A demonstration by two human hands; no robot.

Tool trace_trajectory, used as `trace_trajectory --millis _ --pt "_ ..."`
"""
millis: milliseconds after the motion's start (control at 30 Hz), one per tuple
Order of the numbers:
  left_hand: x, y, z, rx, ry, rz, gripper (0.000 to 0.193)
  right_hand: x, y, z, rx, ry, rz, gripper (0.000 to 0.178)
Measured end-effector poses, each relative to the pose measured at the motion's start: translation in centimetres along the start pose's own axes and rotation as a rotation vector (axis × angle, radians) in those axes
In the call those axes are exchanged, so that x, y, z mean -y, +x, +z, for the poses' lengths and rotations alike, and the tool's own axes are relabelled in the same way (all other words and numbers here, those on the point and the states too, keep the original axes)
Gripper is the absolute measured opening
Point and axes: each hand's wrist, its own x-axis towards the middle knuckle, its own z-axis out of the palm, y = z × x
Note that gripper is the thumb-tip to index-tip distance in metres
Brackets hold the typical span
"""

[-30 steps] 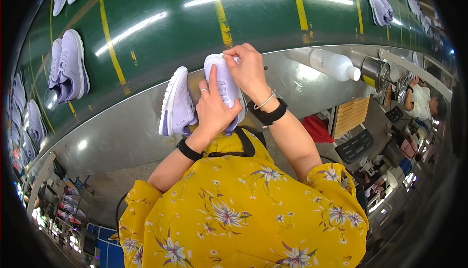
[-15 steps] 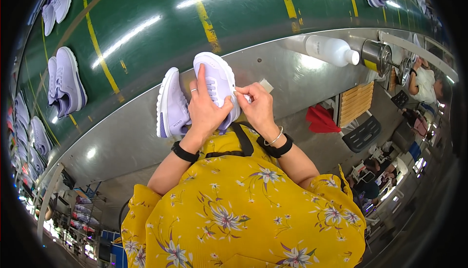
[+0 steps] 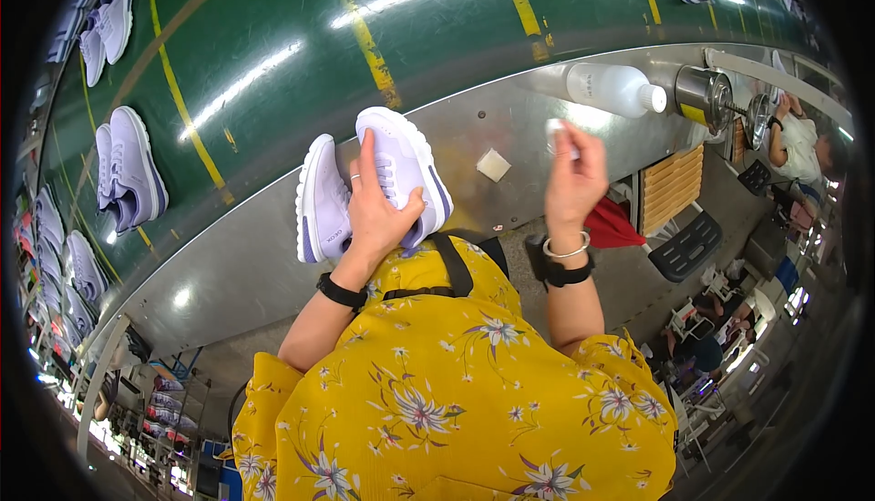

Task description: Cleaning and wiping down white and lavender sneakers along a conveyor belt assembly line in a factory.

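- Gripping a lavender knit sneaker with a white sole [image 3: 401, 165], the left hand [image 3: 378, 209] lies across its laces, index finger stretched toward the toe, thumb hooked round the right flank near the heel.
- That shoe sits on the grey metal ledge [image 3: 246, 255] at the near edge of the green conveyor belt with yellow stripes [image 3: 292, 36], toe pointing to 12 o'clock.
- Its mate, a second lavender sneaker tipped on its side [image 3: 321, 200], lies just beside at 9 o'clock of the held shoe, touching the left hand's knuckles.
- The right hand [image 3: 574, 182] is raised well apart, at 3 o'clock of the held shoe, fingers loosely curled, fingertips pinching a small pale scrap [image 3: 556, 127]; what the scrap is cannot be told.
- A small cream square pad [image 3: 493, 165] lies flat on the ledge between the two hands.
- A white plastic bottle lying on its side [image 3: 612, 88] rests at 12 o'clock of the right hand, next to a shiny steel cylinder [image 3: 704, 98].
- A pair of lavender sneakers [image 3: 130, 168] rides the belt at 9 o'clock.
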Motion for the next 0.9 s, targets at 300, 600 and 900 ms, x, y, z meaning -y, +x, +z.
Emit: trace_trajectory --millis 300,600,900 --pt "0.1 0.2 0.3 -0.002 -0.010 0.028 0.102 -2.0 6.9 -7.4 -0.253 -0.314 -0.158 0.024" --pt "-0.3 0.0 0.5 -0.025 0.008 0.009 0.099 -2.6 9.8 -8.0 -0.296 -0.341 -0.308 0.018" --pt "0.1 -0.1 1.0 -0.026 0.038 0.036 0.100 -3.7 11.0 -7.6 -0.240 -0.396 -0.508 0.021"
